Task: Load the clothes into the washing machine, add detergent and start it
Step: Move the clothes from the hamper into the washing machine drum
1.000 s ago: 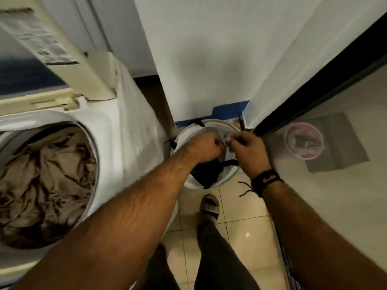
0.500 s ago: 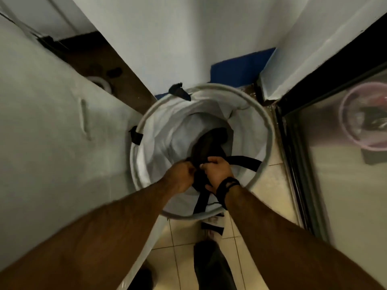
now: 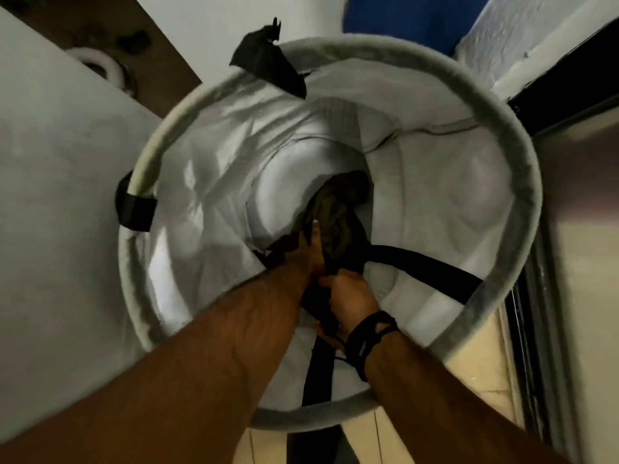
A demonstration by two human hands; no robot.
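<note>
Both forearms reach down from the bottom of the view into a round white laundry basket (image 3: 522, 182) standing on the tiled floor (image 3: 475, 366). The right hand (image 3: 351, 296), a dark cord band (image 3: 371, 336) at its wrist, curls its fingers round the near end of a dark olive garment (image 3: 338, 212). The left hand (image 3: 308, 252) lies deeper, fingers extended along the cloth; whether it grips is unclear. The garment sits at the basket's bottom beside a black strap (image 3: 422, 266). The white washing machine (image 3: 57, 182) side stands left of the basket.

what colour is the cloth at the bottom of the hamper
Dark olive green cloth, seen in the head view, inside the white hamper.
</note>
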